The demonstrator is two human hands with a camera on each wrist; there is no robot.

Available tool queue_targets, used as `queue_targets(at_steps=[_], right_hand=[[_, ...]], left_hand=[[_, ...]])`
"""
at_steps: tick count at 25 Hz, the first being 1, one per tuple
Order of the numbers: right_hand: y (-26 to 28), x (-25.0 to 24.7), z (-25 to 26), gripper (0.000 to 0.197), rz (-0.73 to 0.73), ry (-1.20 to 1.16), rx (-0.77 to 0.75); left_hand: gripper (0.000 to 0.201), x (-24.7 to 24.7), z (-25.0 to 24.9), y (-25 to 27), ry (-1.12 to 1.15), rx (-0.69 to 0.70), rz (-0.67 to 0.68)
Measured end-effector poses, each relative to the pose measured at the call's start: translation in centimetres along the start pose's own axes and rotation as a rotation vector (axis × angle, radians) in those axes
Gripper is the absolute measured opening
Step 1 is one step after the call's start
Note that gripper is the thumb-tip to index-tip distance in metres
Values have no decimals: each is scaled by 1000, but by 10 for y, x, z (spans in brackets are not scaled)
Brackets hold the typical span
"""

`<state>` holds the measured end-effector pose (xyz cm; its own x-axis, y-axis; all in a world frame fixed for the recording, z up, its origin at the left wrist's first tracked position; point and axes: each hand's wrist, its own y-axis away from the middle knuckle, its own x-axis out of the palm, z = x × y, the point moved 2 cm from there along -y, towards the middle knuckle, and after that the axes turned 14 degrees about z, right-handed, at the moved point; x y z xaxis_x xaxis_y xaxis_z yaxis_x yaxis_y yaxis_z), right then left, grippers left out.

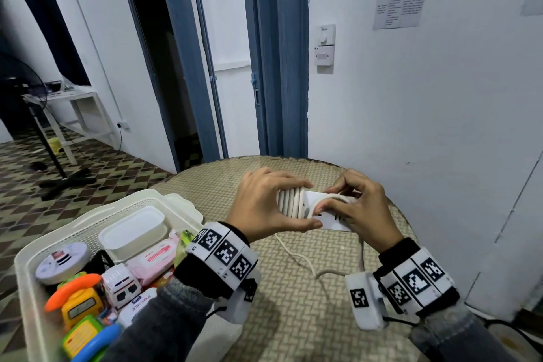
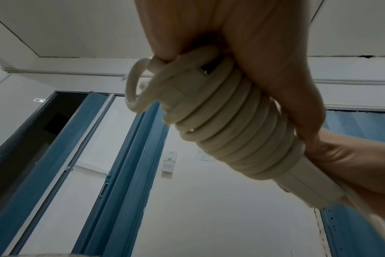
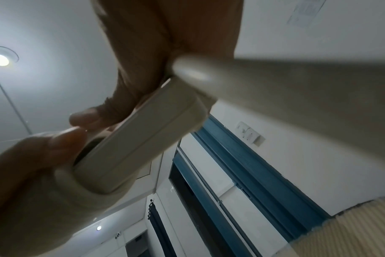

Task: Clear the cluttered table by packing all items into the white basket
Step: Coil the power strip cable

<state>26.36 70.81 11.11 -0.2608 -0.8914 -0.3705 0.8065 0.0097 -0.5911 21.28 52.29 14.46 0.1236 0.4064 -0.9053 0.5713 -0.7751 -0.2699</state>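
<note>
Both hands are up over the far-middle of the round woven-mat table (image 1: 293, 288), w/ the white power strip (image 1: 329, 219) between them, long axis running left-right. Left hand (image 1: 266, 206) is curled round the left end, over the turns of cable (image 1: 289, 203) already wound on; right hand (image 1: 363, 206) pinches a loop of cable at the right end, fingers bent, so neither is free. Rest of the cord (image 1: 302, 258) hangs off the strip and trails slack on the mat toward the near side, between the wrists. The white basket (image 1: 123, 209) sits near-left, just beside the left forearm, so I'd guess the left hand is the closer one for the drop, moving left and nearer. Strip is hard, smooth, boxy plastic; cable is round, rubbery, stiff enough to hold neat coils. Basket is perforated plastic, already crowded w/ a lidded tub (image 1: 135, 232), a wipes pack (image 1: 154, 258), toys (image 1: 82, 303). Loose tail likely needs winding first, else it may snag on the rim.
</note>
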Motion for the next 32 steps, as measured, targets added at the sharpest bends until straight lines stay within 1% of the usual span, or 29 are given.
queue_targets(at_steps=[2,3,4,5,7,8,9,10,12,13,15,17,18,19,21,22,25,26,29,31,32], right_hand=[[1,-1,4,29,13,-61,42],[2,-1,4,31,14,-109,71],[5,-1,3,38,25,-173,121],[9,-1,-1,50,71,-241,186],[22,-1,-13,77,248,-353,292],[28,-4,-19,80,308,-382,297],[31,-9,-22,72,305,-397,269],[31,-16,-22,58,233,-398,228],[25,-32,-14,28,1,-356,132],[19,-38,-12,21,-84,-306,93],[8,-40,-9,15,-140,-174,53],[0,-33,-12,19,-123,-81,35],[0,-25,-16,24,-96,-100,44],[2,-15,-19,29,-68,-166,66],[11,10,-25,28,-19,-302,128],[18,23,-28,29,18,-340,157],[36,50,-33,31,222,-399,188],[41,54,-34,31,259,-414,188],[54,56,-37,19,250,-364,199],[62,56,-30,13,260,-285,199],[61,54,-23,11,268,-226,167]], left_hand=[[63,-2,3,1,27,5,-44],[59,-3,5,1,37,0,-78],[55,-4,8,2,53,-12,-119],[53,-5,11,2,74,-31,-162],[53,-9,17,4,101,-74,-216],[54,-10,21,5,100,-88,-221],[54,-12,24,7,97,-96,-216],[54,-12,26,8,100,-96,-210],[52,-12,27,9,125,-84,-207],[51,-10,25,10,147,-70,-211],[50,-7,20,11,248,-25,-210],[53,-7,14,10,388,10,-198],[54,-8,13,8,437,17,-194],[55,-8,12,7,461,21,-198],[53,-10,13,5,475,20,-222],[50,-11,13,4,482,12,-237],[38,-8,18,5,542,-25,-275],[35,-6,19,6,561,-44,-285],[30,-3,24,8,622,-114,-366],[28,-2,27,8,569,-155,-423],[28,-1,28,8,507,-159,-437]])
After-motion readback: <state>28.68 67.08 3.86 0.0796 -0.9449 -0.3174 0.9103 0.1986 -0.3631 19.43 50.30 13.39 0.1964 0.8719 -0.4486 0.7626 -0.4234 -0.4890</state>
